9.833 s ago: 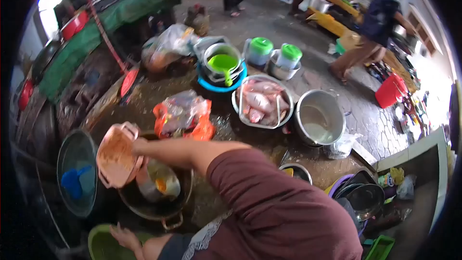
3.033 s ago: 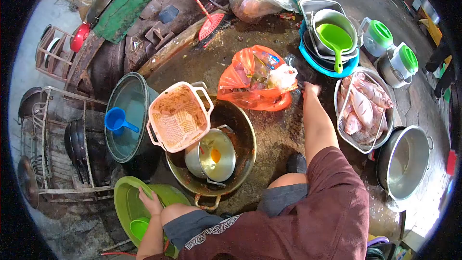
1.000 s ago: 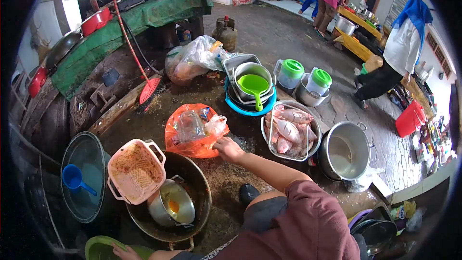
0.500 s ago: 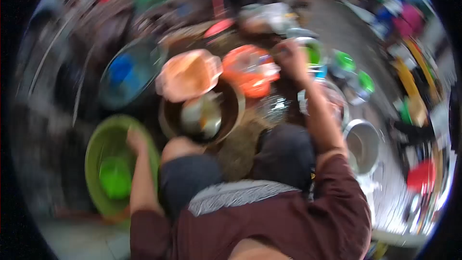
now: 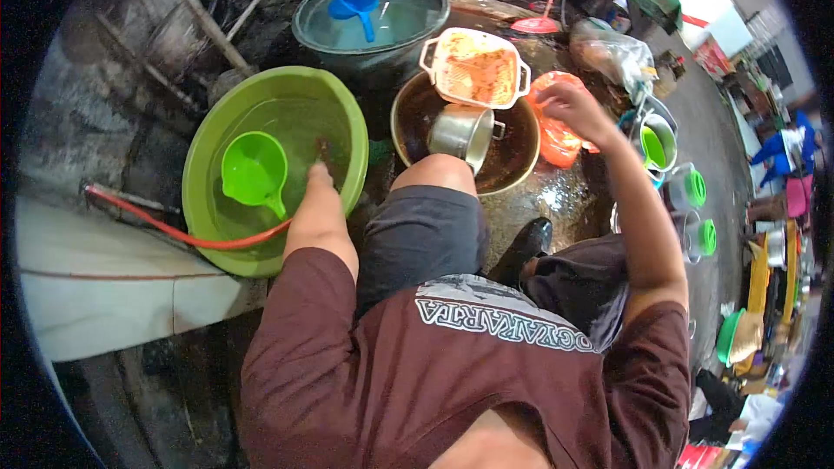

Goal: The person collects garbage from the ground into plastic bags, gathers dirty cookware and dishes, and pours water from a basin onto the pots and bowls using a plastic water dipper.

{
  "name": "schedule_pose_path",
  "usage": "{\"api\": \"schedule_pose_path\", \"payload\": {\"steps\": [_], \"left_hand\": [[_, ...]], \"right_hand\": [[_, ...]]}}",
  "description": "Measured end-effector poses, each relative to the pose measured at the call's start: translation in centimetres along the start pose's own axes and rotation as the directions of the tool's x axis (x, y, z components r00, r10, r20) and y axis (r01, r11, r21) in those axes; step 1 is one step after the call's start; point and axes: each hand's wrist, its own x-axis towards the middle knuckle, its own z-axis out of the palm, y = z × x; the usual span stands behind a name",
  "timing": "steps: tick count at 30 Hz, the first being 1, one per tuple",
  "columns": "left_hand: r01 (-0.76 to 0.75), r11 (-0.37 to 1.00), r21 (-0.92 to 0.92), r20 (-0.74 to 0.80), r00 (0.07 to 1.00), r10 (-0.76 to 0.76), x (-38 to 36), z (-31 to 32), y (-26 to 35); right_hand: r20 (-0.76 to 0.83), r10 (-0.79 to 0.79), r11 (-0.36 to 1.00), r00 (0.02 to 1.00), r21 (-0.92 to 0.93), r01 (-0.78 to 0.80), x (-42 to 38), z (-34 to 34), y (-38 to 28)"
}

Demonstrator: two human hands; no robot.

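My left hand (image 5: 322, 165) dips into the water of a large green tub (image 5: 201, 135); its fingers are under the surface and hard to make out. A bright green dipper (image 5: 254, 168) floats or rests in the same tub, to the left of the hand. Above an orange plastic bag (image 5: 556, 141) hovers my right hand (image 5: 575, 111), fingers loosely spread and holding nothing I can see. Left of it, a pale tray with two handles (image 5: 480, 68), smeared with orange residue, rests on the rim of a wide basin (image 5: 512, 175). A metal pot (image 5: 459, 132) lies tilted inside that basin.
A dark tub of water (image 5: 408, 24) with a blue dipper (image 5: 354, 4) stands at the back. An orange hose (image 5: 187, 237) crosses the green tub's near rim. Metal pots (image 5: 658, 135) and green-lidded containers (image 5: 695, 189) stand on the right. The floor (image 5: 556, 195) is wet.
The view has swung left and sharpened. My left hand has gone from near the tub's rim down into its water. My right hand has come back from beside the pots to over the orange bag.
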Motion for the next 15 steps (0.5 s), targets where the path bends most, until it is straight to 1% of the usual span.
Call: {"api": "schedule_pose_path", "payload": {"steps": [1, 2, 3, 4, 5, 6, 7, 8, 9, 10, 11, 12, 13, 14, 15], "left_hand": [[0.040, 0.987, -0.158, 0.043, 0.999, -0.034, -0.1, -0.1, 0.5], [0.090, 0.940, -0.328, 0.113, 0.992, -0.055, -0.5, 0.1, 1.3], [0.141, 0.864, -0.483, 0.193, 0.980, -0.052, -1.2, 0.8, 2.4], [0.191, 0.763, -0.618, 0.298, 0.955, 0.003, -2.4, 1.9, 3.9], [0.258, 0.682, -0.684, 0.424, 0.902, 0.085, -4.4, 3.7, 5.9], [0.317, 0.679, -0.663, 0.568, 0.803, 0.179, -6.9, 6.3, 7.8], [0.335, 0.779, -0.531, 0.764, 0.587, 0.268, -9.1, 9.0, 9.6], [0.299, 0.869, -0.394, 0.899, 0.320, 0.298, -12.8, 12.8, 11.2], [0.219, 0.950, -0.223, 0.931, 0.338, 0.141, -17.7, 15.4, 13.1], [0.157, 0.983, -0.098, 0.961, 0.272, 0.052, -19.2, 18.4, 13.8], [0.088, 0.994, -0.057, 0.982, 0.182, 0.041, -19.9, 20.4, 14.1], [0.015, 1.000, -0.015, 0.998, 0.069, 0.014, -21.0, 22.7, 14.5], [-0.065, 0.997, -0.034, 0.994, 0.099, 0.041, -21.7, 23.6, 14.7], [-0.138, 0.989, -0.053, 0.992, 0.109, 0.068, -22.3, 23.7, 14.5], [-0.273, 0.962, -0.027, 0.898, 0.416, 0.143, -24.5, 23.9, 14.5]], "right_hand": [[0.056, 0.064, 0.993, 0.996, 0.091, -0.069, 1.0, 2.7, 1.5], [0.141, 0.172, 0.972, 0.975, 0.135, -0.191, 1.8, 5.0, 1.6], [0.235, 0.259, 0.915, 0.937, 0.250, -0.316, 2.5, 6.7, 0.5], [0.270, 0.267, 0.831, 0.925, 0.422, -0.363, 3.9, 10.1, 3.1], [0.350, 0.296, 0.694, 0.889, 0.560, -0.452, 5.0, 12.2, 3.4], [0.424, 0.256, 0.448, 0.869, 0.745, -0.495, 6.8, 15.0, 5.5], [0.411, 0.319, 0.249, 0.854, 0.833, -0.494, 8.2, 16.6, 4.7], [0.352, 0.378, 0.142, 0.856, 0.892, -0.430, 9.8, 17.9, 4.2], [0.363, 0.226, -0.026, 0.904, 0.930, -0.367, 12.9, 20.0, 6.8], [0.319, 0.403, -0.094, 0.858, 0.947, -0.307, 14.4, 19.5, 4.3], [0.145, 0.422, -0.130, 0.895, 0.987, -0.098, 15.7, 19.2, 3.0], [0.138, 0.258, -0.192, 0.956, 0.977, -0.089, 16.8, 18.2, 3.3], [0.091, 0.186, -0.282, 0.978, 0.959, -0.035, 15.6, 15.7, 0.5], [0.022, 0.123, -0.359, 0.992, 0.933, 0.024, 14.8, 13.1, -2.5], [0.231, 0.306, 0.077, 0.923, 0.961, -0.266, 18.8, 14.7, 3.7]]}}
